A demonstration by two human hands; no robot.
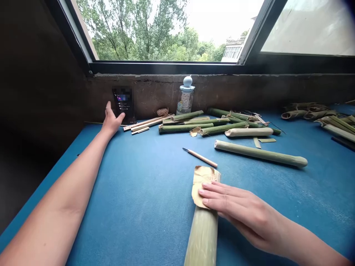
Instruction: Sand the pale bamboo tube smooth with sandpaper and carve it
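My left hand (110, 121) reaches to a dark phone (126, 105) with a lit screen, which leans against the wall. Its thumb lies over the phone's lower left part and its fingers are spread apart beside the left edge; whether it touches the phone I cannot tell. My right hand (244, 207) presses a tan piece of sandpaper (200, 177) onto a thick pale green bamboo tube (203, 236), fingers laid across the paper and thumb hidden. Toward the near edge the tube runs out of view. Beyond its far end lies a pencil-like stick (201, 158) with a dark tip.
A smooth bamboo length (260, 153) lies right of centre on the blue table (133, 192). Behind it are several green bamboo pieces (185, 128), split strips (148, 123) and a lidded glass jar (185, 99). More bamboo (318, 112) is piled far right, below the window.
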